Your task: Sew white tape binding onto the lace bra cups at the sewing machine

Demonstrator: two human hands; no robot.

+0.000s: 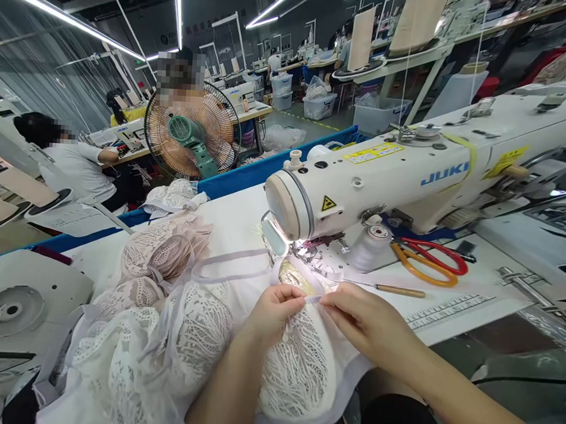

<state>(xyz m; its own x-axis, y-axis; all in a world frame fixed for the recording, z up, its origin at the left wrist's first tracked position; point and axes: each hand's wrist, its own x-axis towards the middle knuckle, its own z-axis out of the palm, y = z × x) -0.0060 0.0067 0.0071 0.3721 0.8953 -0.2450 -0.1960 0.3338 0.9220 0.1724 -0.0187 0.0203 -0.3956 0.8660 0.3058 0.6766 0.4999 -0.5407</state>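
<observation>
Just in front of the sewing machine's [371, 185] lit needle area, my left hand [279, 311] pinches a narrow pale elastic band [313, 299]. My right hand [360, 316] grips the same band a short way to the right, its fingers closed. Below both hands lies a white lace bra cup [297, 366] edged with pale trim. Part of the garment reaches up under the machine head, where the presser foot is hard to make out. More white lace pieces [160, 339] are heaped left of my left arm.
Beige lace cups [165, 253] are piled at the table's left. Right of the needle stand a thread cone [370, 246], scissors [428, 259] and a wooden-handled tool [399, 290]. Beyond the blue-edged table are a large fan [192, 133] and a seated person [75, 161].
</observation>
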